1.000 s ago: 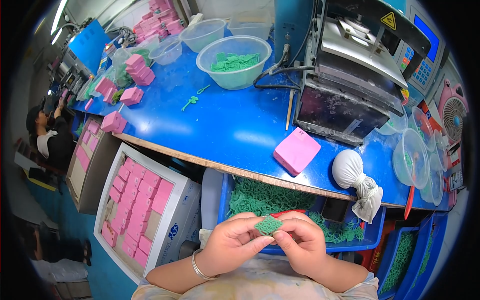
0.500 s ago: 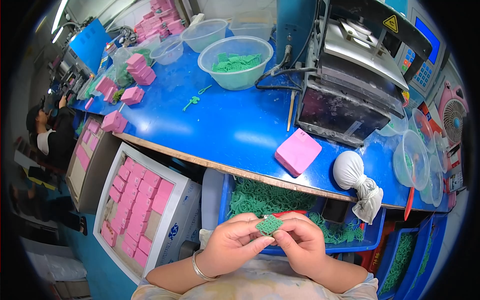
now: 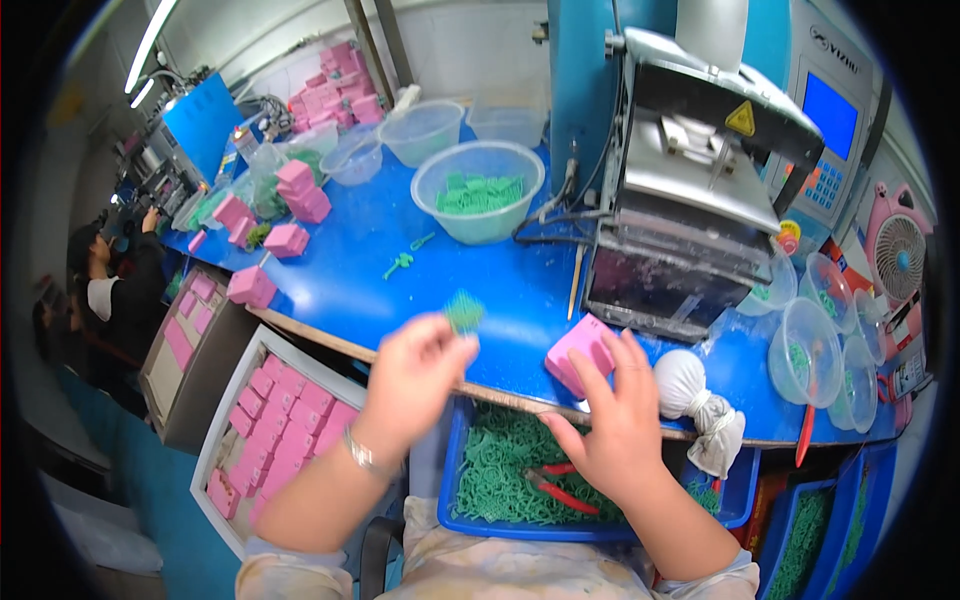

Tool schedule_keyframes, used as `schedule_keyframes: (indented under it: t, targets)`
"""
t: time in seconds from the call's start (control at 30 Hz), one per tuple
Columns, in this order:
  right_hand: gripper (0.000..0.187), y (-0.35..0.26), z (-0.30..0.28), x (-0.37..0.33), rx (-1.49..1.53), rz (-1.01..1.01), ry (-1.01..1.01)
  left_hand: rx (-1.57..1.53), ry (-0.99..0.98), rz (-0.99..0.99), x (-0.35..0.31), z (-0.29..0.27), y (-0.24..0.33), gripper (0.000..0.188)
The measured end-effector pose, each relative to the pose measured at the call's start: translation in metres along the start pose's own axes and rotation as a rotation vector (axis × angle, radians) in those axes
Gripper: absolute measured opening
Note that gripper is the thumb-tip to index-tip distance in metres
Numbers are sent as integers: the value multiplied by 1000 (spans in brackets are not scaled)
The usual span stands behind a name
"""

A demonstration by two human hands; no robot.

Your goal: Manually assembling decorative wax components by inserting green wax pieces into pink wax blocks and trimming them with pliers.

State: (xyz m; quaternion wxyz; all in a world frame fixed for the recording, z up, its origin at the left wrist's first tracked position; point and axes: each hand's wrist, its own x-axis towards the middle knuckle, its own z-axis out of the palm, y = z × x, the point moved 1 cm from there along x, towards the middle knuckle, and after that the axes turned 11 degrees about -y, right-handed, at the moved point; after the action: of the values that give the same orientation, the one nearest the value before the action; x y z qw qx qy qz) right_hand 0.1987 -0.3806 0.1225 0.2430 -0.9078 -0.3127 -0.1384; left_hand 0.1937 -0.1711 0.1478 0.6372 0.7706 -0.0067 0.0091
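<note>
My left hand (image 3: 415, 375) is raised over the front of the bench, pinching a small green openwork lattice piece (image 3: 464, 312) between thumb and fingertips. Spread over the pink block (image 3: 570, 362) on the bench is my right hand (image 3: 622, 430), its fingertips at the block's top and right side and its thumb apart near the bench edge. Whether the fingers press on it I cannot tell. Just right of that hand lies a knotted white cloth bag (image 3: 690, 390). Below, a blue tray (image 3: 455, 525) holds green lattice scraps and red-handled pliers (image 3: 560, 490).
A press machine (image 3: 690, 220) stands at the back right. Near it are a bowl of green pieces (image 3: 478, 193), a wooden stick (image 3: 577, 283) and several clear plastic cups (image 3: 805, 350). A box of pink blocks (image 3: 285, 425) is at left; a person (image 3: 115, 290) sits beyond.
My hands have parted. The left has carried the green piece up and left over the bench; the right has let go of it and reached to the pink block. The pliers now show.
</note>
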Motion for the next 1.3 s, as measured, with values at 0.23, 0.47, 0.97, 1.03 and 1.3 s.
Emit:
schedule_keyframes:
  t: [0.23, 0.47, 0.97, 1.03, 1.3]
  targets:
    - [38, 7, 11, 3, -14, -13, 77, 805, 217, 463, 95, -44, 24, 40]
    - [25, 16, 9, -5, 727, -120, 87, 503, -654, 287, 1, 24, -3, 88]
    - [37, -21, -23, -48, 320, -473, 30, -1197, -344, -20, -41, 68, -5, 74]
    - [36, -25, -24, -60, 145, -502, -49, -1353, -135, -133, -38, 60, -2, 83]
    - [51, 50, -70, -67, -170, 219, 7, -1062, -448, -162, -47, 57, -23, 78]
